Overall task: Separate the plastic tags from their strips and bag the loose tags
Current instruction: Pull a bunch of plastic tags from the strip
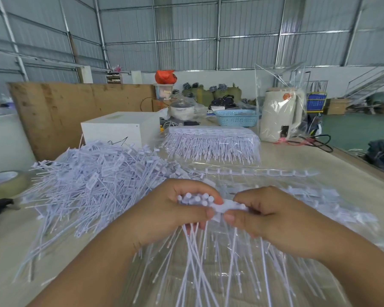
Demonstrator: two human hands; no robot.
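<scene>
At the centre of the view, the left hand [175,209] is gripping a bundle of pale lilac plastic tags [195,199], its fingers curled round them so that the round ends are sticking up above the thumb and the long thin tails are hanging down toward six o'clock. The right hand [266,214], touching the same bundle from three o'clock, is pinching a flat white tag head [230,206] between thumb and forefinger.

A big loose heap of separated lilac tags [93,185] is lying at nine to ten o'clock on the pale wooden table [319,158]. A bare comb-like plastic strip [259,173] is lying at one o'clock, just beyond the hands. Further out at twelve o'clock, a neat stack of unseparated tag strips in clear wrapping [213,142] is sitting beside a white box [118,128].

Clear plastic sheeting [231,282] is lying under the hanging tails at six o'clock. A roll of tape [2,181] is resting at nine o'clock near the table edge. A blue perforated basket [237,118] and a cream kettle wrapped in a clear bag [279,116] are standing at one o'clock, well apart from the hands.
</scene>
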